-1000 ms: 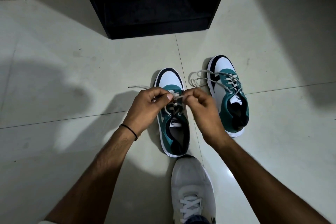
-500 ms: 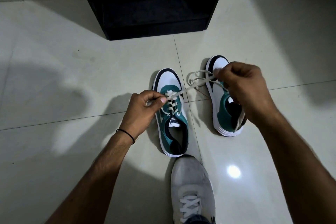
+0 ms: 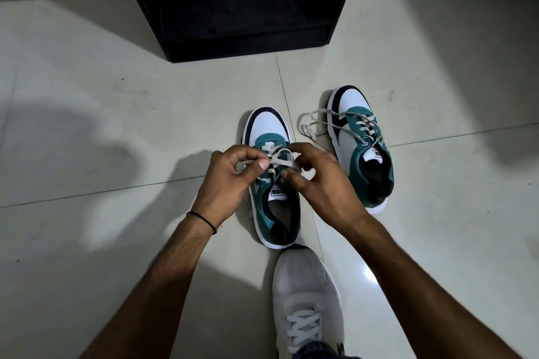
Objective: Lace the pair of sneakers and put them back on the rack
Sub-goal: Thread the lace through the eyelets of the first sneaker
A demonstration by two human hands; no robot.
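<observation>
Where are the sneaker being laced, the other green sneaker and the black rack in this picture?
sneaker being laced (image 3: 264,128), head view, on its white toe cap.
other green sneaker (image 3: 354,101), head view, on its white toe cap.
black rack (image 3: 245,47), head view, on its bottom front board.

Single view: a wide-angle camera worn on the person's head, facing forward and steeply down onto the tiled floor (image 3: 87,256). Both forearms enter from the near corners and converge at frame centre, where the left hand (image 3: 230,181) and right hand (image 3: 320,183) meet on a lace (image 3: 284,162), close below the lens. The wearer's own grey shoe (image 3: 306,294) marks the near edge; the dark rack (image 3: 233,9) closes the far edge.
</observation>
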